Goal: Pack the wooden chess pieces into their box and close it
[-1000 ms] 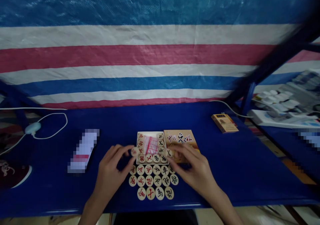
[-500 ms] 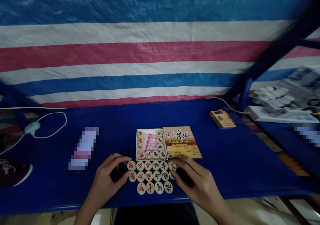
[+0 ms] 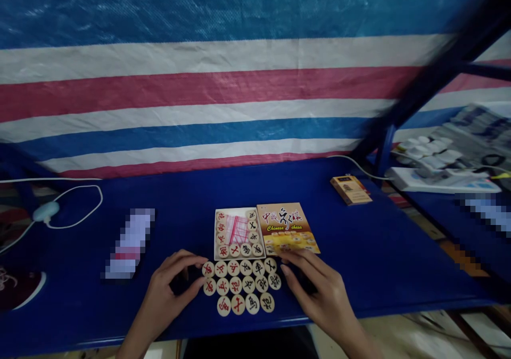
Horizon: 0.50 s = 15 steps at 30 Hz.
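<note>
Round Chinese chess pieces [image 3: 235, 285] lie in three rows on the blue tabletop, red characters to the left and black to the right. My left hand [image 3: 171, 290] curves beside the left end of the upper two rows, thumb and fingers apart; its tips are at the edges of the end red pieces [image 3: 208, 269], and contact is hard to tell. At the right end, my right hand [image 3: 321, 287] is spread with nothing between thumb and fingers, a little apart from a black piece [image 3: 274, 281]. Behind the rows sits a shallow white box [image 3: 262, 238] with pieces along its sides and a pink-striped plastic bag [image 3: 238, 229] inside.
The printed box lid [image 3: 289, 226] lies against the box's right side. A phone [image 3: 130, 244] rests to the left, and a small yellow-brown box [image 3: 351, 190] at the back right. A white cable [image 3: 99, 199], a shoe [image 3: 19, 290] and a power strip [image 3: 443, 181] are farther out.
My right thumb and fingers have come away from the black pieces at the right end, moving right and uncovering them. My left hand stays by the red pieces. The view has shifted slightly.
</note>
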{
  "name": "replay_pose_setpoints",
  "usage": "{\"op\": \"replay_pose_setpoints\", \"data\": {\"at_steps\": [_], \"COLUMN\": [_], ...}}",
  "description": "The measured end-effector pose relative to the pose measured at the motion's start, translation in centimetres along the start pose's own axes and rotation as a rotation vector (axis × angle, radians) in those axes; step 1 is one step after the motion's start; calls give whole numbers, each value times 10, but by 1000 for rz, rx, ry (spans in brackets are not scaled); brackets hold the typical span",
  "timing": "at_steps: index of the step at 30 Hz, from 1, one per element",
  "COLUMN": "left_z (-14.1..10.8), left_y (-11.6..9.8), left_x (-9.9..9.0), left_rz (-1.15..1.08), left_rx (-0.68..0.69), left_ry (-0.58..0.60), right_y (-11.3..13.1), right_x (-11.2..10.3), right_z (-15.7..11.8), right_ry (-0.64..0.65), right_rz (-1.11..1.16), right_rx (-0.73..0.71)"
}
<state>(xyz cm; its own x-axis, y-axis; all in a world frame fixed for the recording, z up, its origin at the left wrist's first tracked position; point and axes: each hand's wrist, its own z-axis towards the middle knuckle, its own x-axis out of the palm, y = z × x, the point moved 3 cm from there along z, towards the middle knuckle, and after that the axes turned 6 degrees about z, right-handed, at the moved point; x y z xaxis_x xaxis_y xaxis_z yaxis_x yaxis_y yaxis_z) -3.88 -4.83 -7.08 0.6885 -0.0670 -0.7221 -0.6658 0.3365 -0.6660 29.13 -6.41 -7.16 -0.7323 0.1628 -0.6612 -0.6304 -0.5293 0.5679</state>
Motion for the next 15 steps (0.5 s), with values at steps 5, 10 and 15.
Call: {"op": "replay_pose_setpoints", "data": {"at_steps": [5, 10, 15], "left_z": [-2, 10, 70], "left_y": [0, -6, -26], "left_x": [2, -9, -16], "left_rz": [7, 27, 195], "left_rx": [-20, -54, -5], "left_ry": [7, -60, -168], "right_y": [0, -6, -5], "right_x": [0, 0, 11], "right_z": [0, 24, 85], "right_ry": [-16, -84, 109], "right_rz": [32, 42, -166], "right_rx": [18, 41, 44]}}
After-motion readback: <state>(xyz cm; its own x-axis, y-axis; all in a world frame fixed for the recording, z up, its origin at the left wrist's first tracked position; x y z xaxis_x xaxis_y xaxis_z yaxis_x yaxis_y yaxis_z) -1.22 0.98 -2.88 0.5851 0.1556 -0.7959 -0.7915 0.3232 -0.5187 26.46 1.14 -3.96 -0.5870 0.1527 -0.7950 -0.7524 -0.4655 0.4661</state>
